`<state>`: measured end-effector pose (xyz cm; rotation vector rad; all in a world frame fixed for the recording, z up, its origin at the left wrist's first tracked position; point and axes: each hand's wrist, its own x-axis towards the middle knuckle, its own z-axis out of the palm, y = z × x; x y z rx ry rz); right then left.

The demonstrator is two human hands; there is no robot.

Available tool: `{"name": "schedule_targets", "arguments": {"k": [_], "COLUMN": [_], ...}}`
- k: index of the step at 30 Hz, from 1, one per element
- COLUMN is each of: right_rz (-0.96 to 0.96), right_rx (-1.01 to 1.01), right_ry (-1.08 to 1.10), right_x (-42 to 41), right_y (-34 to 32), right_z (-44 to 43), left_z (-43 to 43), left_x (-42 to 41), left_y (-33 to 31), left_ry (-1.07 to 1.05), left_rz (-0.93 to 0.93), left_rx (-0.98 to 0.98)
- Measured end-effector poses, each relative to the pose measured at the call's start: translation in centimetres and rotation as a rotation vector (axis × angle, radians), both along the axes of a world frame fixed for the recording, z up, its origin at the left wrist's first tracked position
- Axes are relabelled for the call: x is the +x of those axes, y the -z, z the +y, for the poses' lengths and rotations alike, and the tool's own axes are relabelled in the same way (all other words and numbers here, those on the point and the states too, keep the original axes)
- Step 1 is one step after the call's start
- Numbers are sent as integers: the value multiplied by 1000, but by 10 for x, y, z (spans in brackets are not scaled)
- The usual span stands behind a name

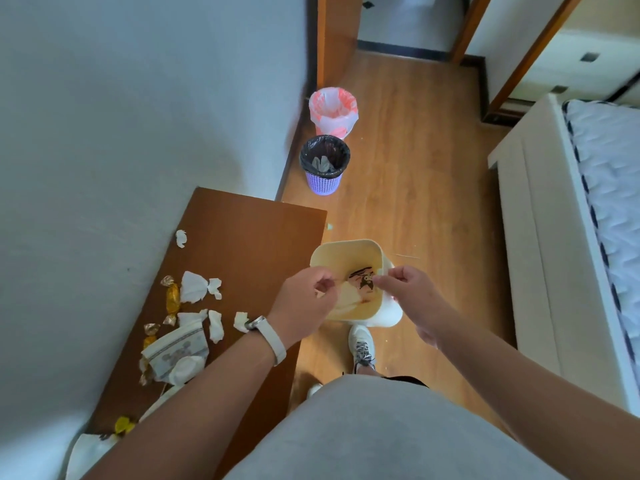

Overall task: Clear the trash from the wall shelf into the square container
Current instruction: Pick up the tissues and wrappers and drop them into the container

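A cream square container stands on the floor beside the brown wall shelf. My left hand and my right hand hover over its opening, both pinching a see-through wrapper with black print stretched between them. Something pale lies inside the container. On the shelf lie white tissue scraps, gold candy wrappers, a crushed paper cup, a lone tissue bit and a yellow wrapper.
A purple bin with a black bag and a bin with a pink-white bag stand along the wall ahead. A white bed fills the right side. My shoe touches the container's near side.
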<state>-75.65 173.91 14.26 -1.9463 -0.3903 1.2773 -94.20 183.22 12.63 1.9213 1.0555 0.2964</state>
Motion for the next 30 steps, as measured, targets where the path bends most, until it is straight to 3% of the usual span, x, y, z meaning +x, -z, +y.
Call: {"name": "schedule_targets", "arguments": {"k": [8, 18, 30], "right_rz": [-33, -27, -36], "right_rx": [8, 29, -1], "right_ry": [32, -102, -184], "right_x": [5, -14, -32], "right_y": [-1, -1, 0], "right_z": [-11, 12, 24], "left_z": [0, -5, -7], "left_x": [-35, -113, -126], "left_y": [20, 72, 92], "left_ry": [-180, -431, -168], "left_rz": [-9, 494, 651], "left_rx": [135, 61, 206]}}
